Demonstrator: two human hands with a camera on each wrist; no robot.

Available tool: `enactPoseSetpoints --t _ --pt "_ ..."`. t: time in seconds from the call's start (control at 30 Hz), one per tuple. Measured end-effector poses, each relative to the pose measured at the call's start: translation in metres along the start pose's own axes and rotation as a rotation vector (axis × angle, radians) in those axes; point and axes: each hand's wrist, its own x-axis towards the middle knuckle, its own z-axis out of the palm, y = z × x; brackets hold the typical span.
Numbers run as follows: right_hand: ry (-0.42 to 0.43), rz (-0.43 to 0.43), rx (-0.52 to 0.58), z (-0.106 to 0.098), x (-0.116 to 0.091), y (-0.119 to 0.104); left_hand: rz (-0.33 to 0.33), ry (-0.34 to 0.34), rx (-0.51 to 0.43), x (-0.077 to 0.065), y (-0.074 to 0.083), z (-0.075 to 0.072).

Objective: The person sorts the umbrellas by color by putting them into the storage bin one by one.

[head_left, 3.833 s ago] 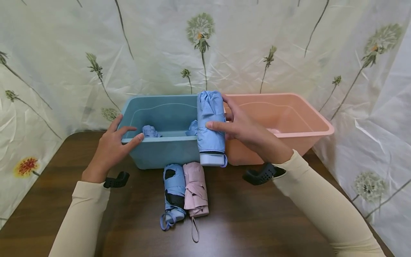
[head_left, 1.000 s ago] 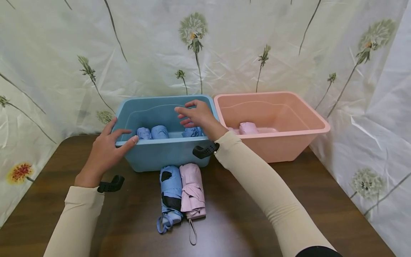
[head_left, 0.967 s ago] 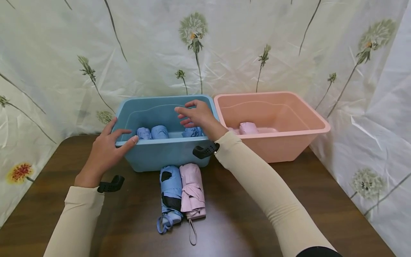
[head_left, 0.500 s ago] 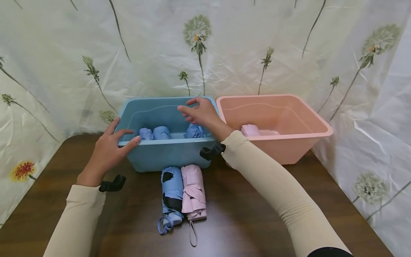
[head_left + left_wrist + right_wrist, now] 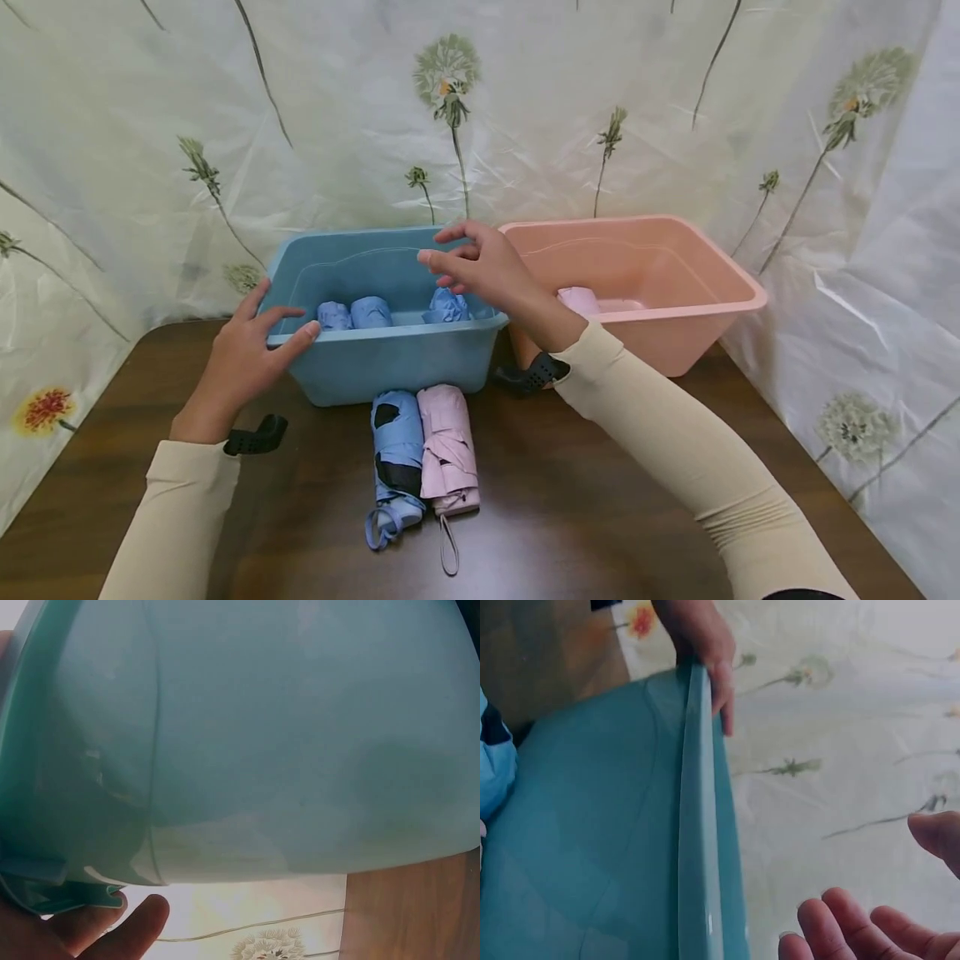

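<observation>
In the head view, my left hand grips the left front corner of the blue plastic bin, thumb over the front rim. The left wrist view shows fingertips at the rim's lip. My right hand hovers above the bin's right end, fingers loosely bent and holding nothing. Inside the bin are rolled blue bundles: one at far left, one beside it and a crumpled one at right. In front of the bin lie a folded blue umbrella and a folded pink umbrella, side by side.
To the right stands a pink plastic bin, with a pink rolled bundle inside; my right forearm crosses before its left part. Both bins stand on a dark wooden table. A flower-printed curtain hangs behind.
Earlier my right hand held a blue folded umbrella upright between the bins. It has since let go, and another blue bundle shows in the blue bin. Lately the hand has drifted slightly right.
</observation>
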Motion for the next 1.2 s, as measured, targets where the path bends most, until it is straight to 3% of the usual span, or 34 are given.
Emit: enactPoseSetpoints --t 0.3,0.57,0.8,1.2 --pt "-0.085 -0.083 0.051 -0.005 -0.039 -0.009 -0.008 -0.005 -0.006 -0.002 -0.002 0.000" --pt "-0.189 -0.100 0.088 -0.002 -0.064 -0.004 -0.008 -0.020 -0.016 0.000 0.000 0.001" --pt "-0.133 -0.163 0.073 0.006 -0.075 0.006 0.001 0.005 -0.029 -0.001 -0.001 -0.001" --pt "-0.223 -0.055 0.020 0.021 -0.099 0.036 -0.011 -0.010 -0.032 0.000 0.000 -0.001"
